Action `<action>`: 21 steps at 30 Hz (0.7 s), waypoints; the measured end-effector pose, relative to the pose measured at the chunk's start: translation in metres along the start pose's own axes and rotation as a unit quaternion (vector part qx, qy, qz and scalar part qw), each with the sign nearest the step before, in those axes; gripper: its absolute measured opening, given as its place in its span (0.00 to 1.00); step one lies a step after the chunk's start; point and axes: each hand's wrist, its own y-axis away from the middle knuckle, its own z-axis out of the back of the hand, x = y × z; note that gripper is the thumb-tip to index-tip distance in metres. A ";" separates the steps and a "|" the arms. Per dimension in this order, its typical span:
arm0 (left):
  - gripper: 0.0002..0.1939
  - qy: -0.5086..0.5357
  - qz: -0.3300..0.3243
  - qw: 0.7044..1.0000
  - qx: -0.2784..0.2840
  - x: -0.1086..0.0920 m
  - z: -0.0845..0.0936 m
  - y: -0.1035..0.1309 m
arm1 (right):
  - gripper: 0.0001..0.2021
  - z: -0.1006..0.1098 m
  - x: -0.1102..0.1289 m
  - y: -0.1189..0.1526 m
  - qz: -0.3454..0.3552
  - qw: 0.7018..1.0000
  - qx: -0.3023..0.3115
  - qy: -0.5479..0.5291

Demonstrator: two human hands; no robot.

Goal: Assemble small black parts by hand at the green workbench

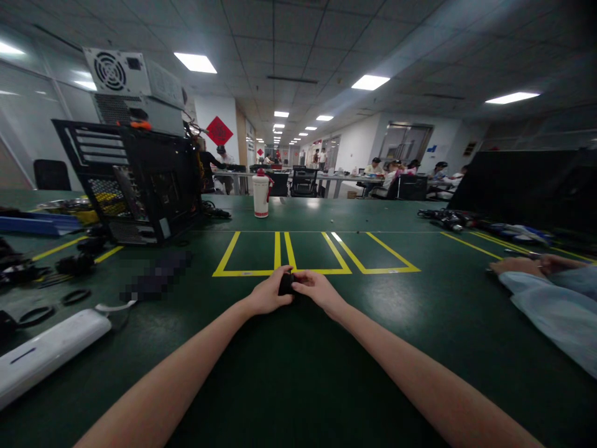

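Black object (285, 284): in narrow two-handed grip
Left hand (268, 295): around one side
Right hand (323, 292): fingertips against it
White cup (261, 196): near table's (298, 367) far edge

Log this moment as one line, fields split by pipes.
left hand: gripping small black object | right hand: fingers on its right side | yellow tape outlines: just beyond hands | white cup: upright, farther back

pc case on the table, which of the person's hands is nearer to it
Left. The left hand is nearer the viewer and to the right of the PC case; the right hand is farther right, beyond the left.
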 end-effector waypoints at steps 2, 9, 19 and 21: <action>0.34 -0.003 -0.004 1.000 0.001 0.000 0.000 0.000 | 0.16 0.001 0.002 0.001 0.012 1.000 0.022 -0.014; 0.34 0.069 -0.001 0.997 0.034 0.000 0.010 0.003 | 0.13 -0.001 0.007 0.004 0.001 1.000 0.007 -0.012; 0.30 0.124 -0.009 0.991 0.042 0.018 0.009 0.000 | 0.16 0.003 0.008 0.002 -0.023 0.998 0.026 -0.048; 0.30 0.079 -0.031 0.996 0.016 0.019 0.010 -0.001 | 0.16 0.003 0.010 0.002 -0.020 0.998 0.034 -0.054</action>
